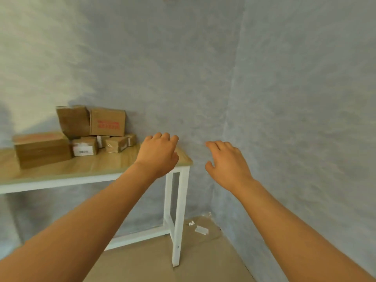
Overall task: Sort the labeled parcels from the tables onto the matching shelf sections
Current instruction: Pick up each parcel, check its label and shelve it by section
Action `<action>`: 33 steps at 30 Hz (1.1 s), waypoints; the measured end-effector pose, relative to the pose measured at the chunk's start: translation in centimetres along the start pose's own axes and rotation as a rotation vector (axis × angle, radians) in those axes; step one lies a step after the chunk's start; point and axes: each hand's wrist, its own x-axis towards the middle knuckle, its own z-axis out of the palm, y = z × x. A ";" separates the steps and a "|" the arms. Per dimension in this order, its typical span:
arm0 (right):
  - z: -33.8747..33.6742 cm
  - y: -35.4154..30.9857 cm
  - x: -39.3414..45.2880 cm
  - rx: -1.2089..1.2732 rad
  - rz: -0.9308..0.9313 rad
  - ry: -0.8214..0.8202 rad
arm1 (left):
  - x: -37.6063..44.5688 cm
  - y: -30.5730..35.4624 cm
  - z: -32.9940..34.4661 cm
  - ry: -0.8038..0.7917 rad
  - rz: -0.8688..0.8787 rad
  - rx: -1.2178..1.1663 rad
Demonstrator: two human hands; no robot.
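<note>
Several brown cardboard parcels sit at the back left of a wooden table (97, 165) with a white frame. A large box with red print (107, 121) stands against the wall, a wide box (41, 149) lies at the left, and a small parcel with a white label (84, 146) sits between them among other small ones. My left hand (158, 153) hovers over the table's right end, fingers loosely curled, holding nothing. My right hand (227, 163) floats beyond the table's right edge in front of the wall, fingers relaxed and empty. No shelf is in view.
Blue-grey walls meet in a corner (234, 119) right of the table. The floor (154, 259) is covered in brown cardboard sheeting, with small white scraps (201, 229) near the corner. The table's white leg (177, 220) stands close in front.
</note>
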 end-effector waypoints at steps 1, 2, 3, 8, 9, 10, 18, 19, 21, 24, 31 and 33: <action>1.0 -1.8 1.5 0.010 -0.006 -0.001 | -0.2 -2.5 0.3 0.000 -0.010 0.016; 2.0 -3.7 3.0 0.016 -0.015 -0.001 | -0.4 -5.0 0.6 -0.002 -0.023 0.027; 3.0 -5.6 4.4 0.023 -0.024 -0.001 | -0.7 -7.5 0.9 -0.010 -0.039 0.034; 7.8 -14.8 11.0 0.096 -0.085 -0.014 | -2.3 -19.4 2.6 -0.069 -0.128 0.084; 8.7 -16.4 12.2 0.117 -0.099 -0.019 | -2.6 -21.4 3.0 -0.080 -0.151 0.093; 9.7 -18.0 13.5 0.138 -0.115 -0.022 | -2.8 -23.4 3.3 -0.087 -0.174 0.103; 18.0 -28.3 23.4 0.259 -0.279 -0.054 | -3.5 -36.3 7.4 -0.158 -0.359 0.152; 19.2 -29.3 24.8 0.269 -0.295 -0.054 | -3.3 -37.8 8.2 -0.170 -0.378 0.164; 21.8 -31.4 27.5 0.285 -0.317 -0.059 | -2.7 -40.8 9.8 -0.180 -0.419 0.191; 25.3 -33.9 31.6 0.332 -0.338 -0.089 | -1.6 -45.1 12.0 -0.212 -0.484 0.207; 32.4 -39.3 40.1 0.374 -0.357 -0.176 | 0.7 -54.3 16.1 -0.291 -0.590 0.233; 33.7 -41.1 41.7 0.392 -0.372 -0.205 | 0.8 -56.3 17.0 -0.307 -0.626 0.216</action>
